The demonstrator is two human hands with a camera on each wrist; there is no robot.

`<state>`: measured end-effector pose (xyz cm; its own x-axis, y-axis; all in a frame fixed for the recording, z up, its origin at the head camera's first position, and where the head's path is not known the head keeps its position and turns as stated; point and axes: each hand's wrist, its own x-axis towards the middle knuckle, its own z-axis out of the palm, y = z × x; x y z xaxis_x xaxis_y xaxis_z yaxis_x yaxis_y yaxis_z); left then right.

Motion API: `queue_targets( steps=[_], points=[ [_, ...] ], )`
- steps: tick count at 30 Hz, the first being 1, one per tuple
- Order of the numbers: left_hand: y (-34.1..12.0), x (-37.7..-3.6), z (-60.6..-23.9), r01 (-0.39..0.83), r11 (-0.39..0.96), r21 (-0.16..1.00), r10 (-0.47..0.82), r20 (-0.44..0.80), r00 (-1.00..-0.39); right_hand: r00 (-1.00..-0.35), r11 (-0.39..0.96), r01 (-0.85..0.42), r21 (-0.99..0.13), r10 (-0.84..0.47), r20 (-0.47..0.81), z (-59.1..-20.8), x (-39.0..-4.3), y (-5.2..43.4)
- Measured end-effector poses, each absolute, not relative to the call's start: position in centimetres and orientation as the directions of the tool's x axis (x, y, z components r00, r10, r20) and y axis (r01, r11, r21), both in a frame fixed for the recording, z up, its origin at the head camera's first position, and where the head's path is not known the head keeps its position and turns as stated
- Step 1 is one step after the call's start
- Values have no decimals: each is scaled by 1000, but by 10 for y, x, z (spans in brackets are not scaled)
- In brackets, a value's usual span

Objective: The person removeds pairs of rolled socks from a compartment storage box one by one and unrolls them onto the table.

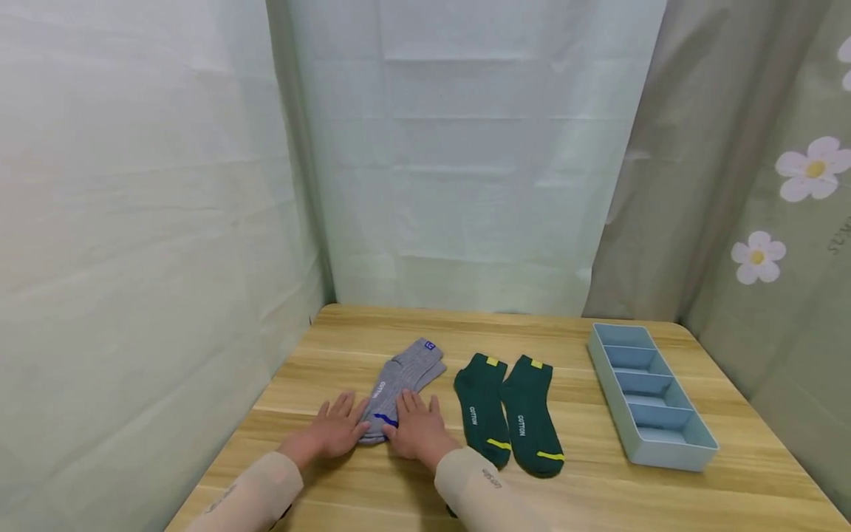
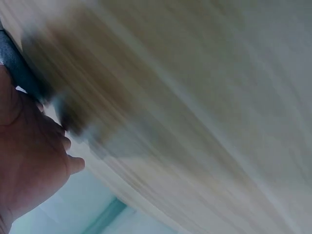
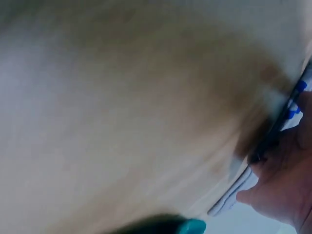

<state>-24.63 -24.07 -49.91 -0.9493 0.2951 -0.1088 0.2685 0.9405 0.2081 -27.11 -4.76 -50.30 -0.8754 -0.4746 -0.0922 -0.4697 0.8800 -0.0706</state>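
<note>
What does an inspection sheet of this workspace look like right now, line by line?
Surface: wooden table, light grain, no spills seen.
Job's things: grey socks, stacked and lying flat, toe end under both hands.
Clutter: two dark green socks flat side by side, right of the grey ones; light blue divided organizer tray at the right, its compartments empty.
Hands: left hand and right hand flat, fingers straight, pressing on the grey socks.
Cables: nothing seen.
Surroundings: pale green fabric backdrop; flowered curtain at the right.

Both hands [image 1: 375,428] on grey socks [image 1: 399,388]
</note>
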Motion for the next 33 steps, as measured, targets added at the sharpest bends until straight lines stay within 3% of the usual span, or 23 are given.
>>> queue_targets(
  steps=[13, 21, 27, 33],
  points=[
    [-218, -252, -520, 392, 895, 212, 415, -72, -907, -818, 839, -540, -62, -541, -197, -498, -291, -3],
    [-203, -277, -506, 478, 836, 270, 478, 72, -876, -777, 805, -587, -90, -591, -217, -489, -293, 22],
    [-191, -313, -500, 466, 841, 273, 486, -5, -874, -812, 821, -568, -56, -570, -124, -499, -283, 26],
    [-185, -323, -502, 425, 873, 238, 461, -119, -879, -820, 829, -559, -27, -557, -132, -502, -269, 25]
  ],
)
